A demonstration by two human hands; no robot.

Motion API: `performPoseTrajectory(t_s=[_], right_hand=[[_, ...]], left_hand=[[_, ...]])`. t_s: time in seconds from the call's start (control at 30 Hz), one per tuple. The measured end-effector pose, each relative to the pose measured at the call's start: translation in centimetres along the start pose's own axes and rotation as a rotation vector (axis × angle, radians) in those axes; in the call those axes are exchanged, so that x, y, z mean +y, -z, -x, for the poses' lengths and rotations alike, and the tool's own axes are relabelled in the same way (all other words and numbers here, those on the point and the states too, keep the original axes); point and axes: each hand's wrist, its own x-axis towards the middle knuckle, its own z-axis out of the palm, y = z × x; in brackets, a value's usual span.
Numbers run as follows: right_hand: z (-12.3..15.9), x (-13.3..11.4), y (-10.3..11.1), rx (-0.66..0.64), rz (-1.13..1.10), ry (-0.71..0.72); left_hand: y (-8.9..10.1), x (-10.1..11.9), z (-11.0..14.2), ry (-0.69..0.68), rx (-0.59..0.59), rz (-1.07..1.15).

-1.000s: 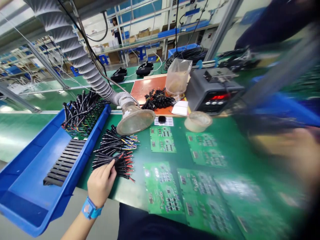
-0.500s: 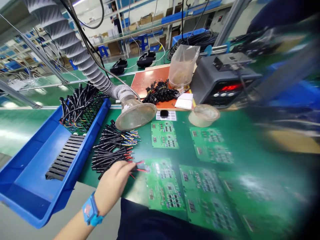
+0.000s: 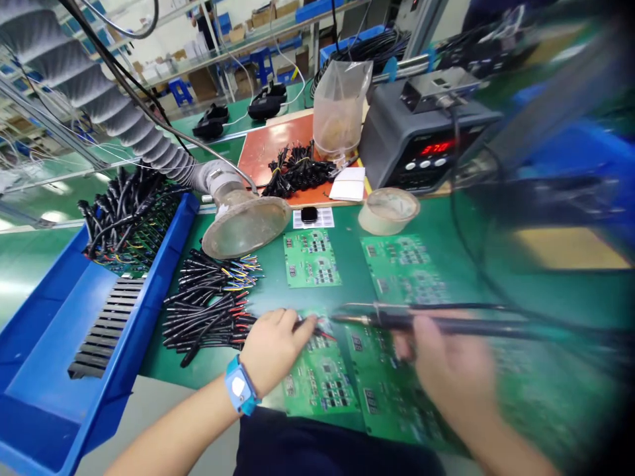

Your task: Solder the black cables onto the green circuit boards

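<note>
My left hand (image 3: pixel 275 345), with a blue wrist strap, pinches a black cable with red wire ends (image 3: pixel 323 332) over the top of a green circuit board (image 3: pixel 325 380). From the right, my right hand (image 3: pixel 454 363), blurred by motion, grips a soldering iron (image 3: pixel 404 322). Its tip points left, close to the red wire ends; whether it touches them I cannot tell. A thin metal guide runs along the top of the iron. Left of my left hand lie a pile of black cables with red ends (image 3: pixel 208 324) and another with multicoloured ends (image 3: pixel 213 271).
More circuit boards (image 3: pixel 312 258) lie around the green bench. A blue bin (image 3: pixel 44 370) with wired boards stands left. Above the bench hangs a fume extractor hood (image 3: pixel 248 225). Behind are a tape roll (image 3: pixel 389 211), a soldering station (image 3: pixel 426 139) and a plastic bag (image 3: pixel 342 109).
My right hand has come into view from the right with the soldering iron. My left hand has moved right with the cable, over the board. The view has shifted slightly.
</note>
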Motion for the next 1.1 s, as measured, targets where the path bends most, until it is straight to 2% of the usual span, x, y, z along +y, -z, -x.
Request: performPoseTrajectory(t_s=[0.27,1.1], right_hand=[[0.17,0.39,-0.14,-0.084,-0.004,0.037],[0.64,0.94,-0.15,-0.082,0.021,0.023]], left_hand=[[0.51,0.07,-0.35,0.008,-0.056,-0.005],[0.41,0.35,-0.36,0.01,-0.035,-0.024]])
